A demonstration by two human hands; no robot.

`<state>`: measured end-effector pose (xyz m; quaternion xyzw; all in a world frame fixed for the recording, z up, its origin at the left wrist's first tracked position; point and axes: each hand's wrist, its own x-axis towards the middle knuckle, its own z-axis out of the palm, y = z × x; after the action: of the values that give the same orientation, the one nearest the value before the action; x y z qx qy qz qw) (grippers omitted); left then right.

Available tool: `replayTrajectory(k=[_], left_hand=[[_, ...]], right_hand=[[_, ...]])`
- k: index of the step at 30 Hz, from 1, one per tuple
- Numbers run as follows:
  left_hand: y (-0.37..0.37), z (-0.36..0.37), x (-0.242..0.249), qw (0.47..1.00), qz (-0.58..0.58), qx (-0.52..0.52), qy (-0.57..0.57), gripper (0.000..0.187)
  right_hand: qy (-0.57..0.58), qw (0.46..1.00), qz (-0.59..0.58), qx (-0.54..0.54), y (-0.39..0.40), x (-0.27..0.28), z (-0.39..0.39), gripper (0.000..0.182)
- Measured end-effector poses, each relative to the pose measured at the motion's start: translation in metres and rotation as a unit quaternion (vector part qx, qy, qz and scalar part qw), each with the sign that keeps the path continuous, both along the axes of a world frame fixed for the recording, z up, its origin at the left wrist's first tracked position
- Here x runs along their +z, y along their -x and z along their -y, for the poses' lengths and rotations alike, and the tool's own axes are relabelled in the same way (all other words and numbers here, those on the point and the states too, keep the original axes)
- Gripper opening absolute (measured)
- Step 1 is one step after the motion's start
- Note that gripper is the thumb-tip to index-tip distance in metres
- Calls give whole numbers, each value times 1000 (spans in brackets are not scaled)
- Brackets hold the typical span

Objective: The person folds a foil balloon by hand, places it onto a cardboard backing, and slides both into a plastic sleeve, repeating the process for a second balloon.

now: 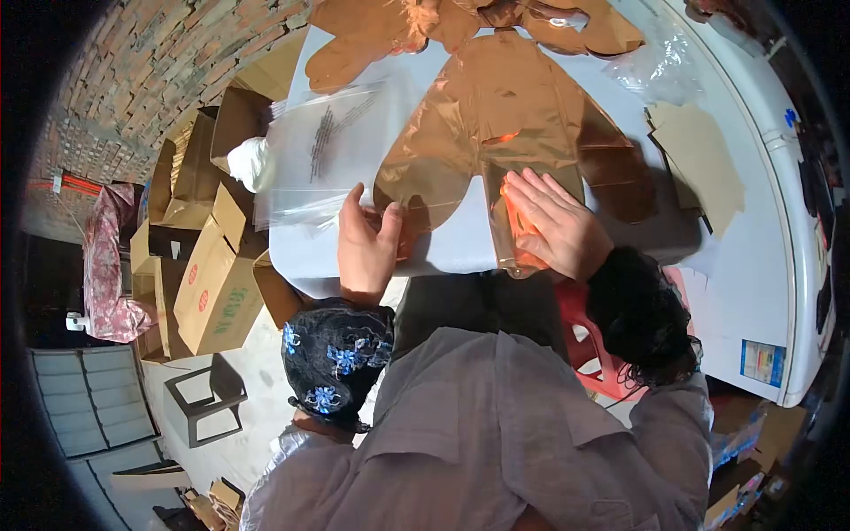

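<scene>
A large, flat, copper-coloured foil shape (496,97) lies on the white-covered table (460,243), its rounded lobes spreading left and right. My right hand (558,226) lies flat, fingers stretched, on a narrow folded strip of the foil with an orange sheen (506,239), near the table's front edge. At the foil's left lobe my left hand (369,239) rests with thumb and fingers apart, a bit of foil showing beside it. Whether it touches that foil cannot be made out. More copper foil pieces (354,57) lie at the table's far side.
Clear plastic bags (323,155) lie on the table's left side, with a white bundle (251,165) beside them. Open cardboard boxes (217,292) stand to the left. Torn cardboard (704,164) lies at the right, near a white appliance (753,301). A grey stool (204,407) stands lower left.
</scene>
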<state>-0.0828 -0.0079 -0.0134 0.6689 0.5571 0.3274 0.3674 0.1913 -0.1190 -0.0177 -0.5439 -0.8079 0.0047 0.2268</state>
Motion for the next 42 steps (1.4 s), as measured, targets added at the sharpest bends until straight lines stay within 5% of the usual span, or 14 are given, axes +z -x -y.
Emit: replayTrajectory(k=[3,8,12,20,26,27,30,33,36,40,42], left_hand=[[-7,-5,11,991,70,10,118,63],[-22,-6,32,965,176,1,194,20],[-43,1,33,956,272,-65,84,16],[-105,22,31,957,8,-274,-99,17],[-129,25,32,937,-79,-313,-130,39],[-130,25,35,941,-72,-318,-89,40],[-131,17,37,945,-55,-322,-10,41],[-133,1,18,951,19,-293,-92,36],[-133,-22,17,956,-15,-293,-2,30],[-136,-47,6,945,13,-323,52,22],[-137,-54,6,922,30,-354,155,19]], right_hand=[[-3,1000,-3,-1,0,0,1,64],[8,1000,-3,-4,-1,-2,1,67],[31,999,-23,4,-2,-2,1,65],[27,999,25,-29,-5,-19,0,66],[173,984,-25,-37,-3,1,2,60],[223,973,-37,-44,-3,6,2,60],[20,999,-29,-23,-3,-13,2,63],[22,999,-13,-21,-1,-10,0,55],[97,994,-12,-41,-3,-16,-1,55],[15,974,-218,-60,2,-8,5,47],[43,976,-207,-59,1,-8,6,42]])
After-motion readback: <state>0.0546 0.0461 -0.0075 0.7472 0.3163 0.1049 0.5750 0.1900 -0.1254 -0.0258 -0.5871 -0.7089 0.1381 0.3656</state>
